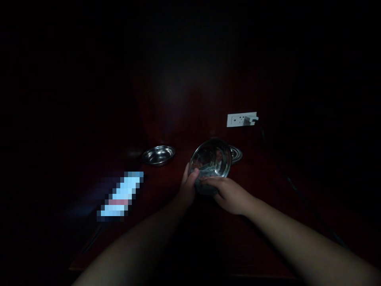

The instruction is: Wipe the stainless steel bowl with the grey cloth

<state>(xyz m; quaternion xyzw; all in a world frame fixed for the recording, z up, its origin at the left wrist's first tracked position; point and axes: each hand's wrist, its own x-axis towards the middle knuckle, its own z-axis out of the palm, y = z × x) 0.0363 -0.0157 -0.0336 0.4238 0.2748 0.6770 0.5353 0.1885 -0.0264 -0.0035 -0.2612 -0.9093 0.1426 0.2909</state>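
The scene is very dark. My left hand (pixel 188 186) grips the rim of a shiny metal bowl (pixel 212 155), tilted with its inside toward me, thumb over the near edge. My right hand (pixel 229 194) is closed on a dark cloth (pixel 205 186) pressed against the bowl's lower edge. Both hands are held over a dark reddish wooden table (pixel 166 190). A second metal bowl (pixel 158 154) sits upright on the table to the left. Another metal dish (pixel 236 153) peeks out behind the held bowl on the right.
A glowing, blurred-out phone screen (pixel 122 195) lies on the table at the left. A white wall socket (pixel 241 119) with a plug in it is on the dark wall behind; its black cable (pixel 294 186) runs down the right side. The table's front edge is near me.
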